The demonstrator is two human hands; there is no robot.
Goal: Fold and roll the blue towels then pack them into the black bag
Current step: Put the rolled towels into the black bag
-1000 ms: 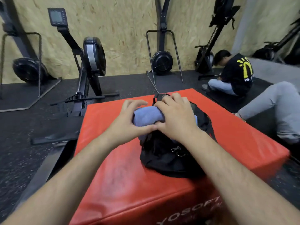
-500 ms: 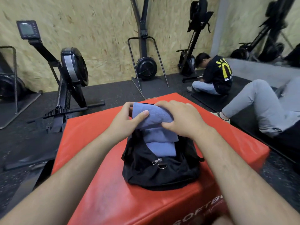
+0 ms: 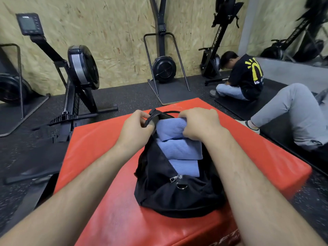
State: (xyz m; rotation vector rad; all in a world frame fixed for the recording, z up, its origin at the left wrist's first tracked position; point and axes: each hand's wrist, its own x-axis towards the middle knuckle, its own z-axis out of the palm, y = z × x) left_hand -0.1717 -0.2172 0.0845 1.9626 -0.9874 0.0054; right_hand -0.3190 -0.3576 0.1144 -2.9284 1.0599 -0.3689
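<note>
Left to right: left hand (image 3: 136,126) pinches the strap (image 3: 150,118) of the black bag (image 3: 170,192); three rolled blue towels (image 3: 179,148) fill the bag's open mouth; right hand (image 3: 198,123) grips the farthest towel (image 3: 170,127). The bag rests on a red box (image 3: 106,201). An upright rower (image 3: 217,39) behind reads "AIRROWER".

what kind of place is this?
Most likely a gym: rowing machines stand along a chipboard wall, the floor is black speckled rubber, and the black bag sits on a red padded box.
</note>
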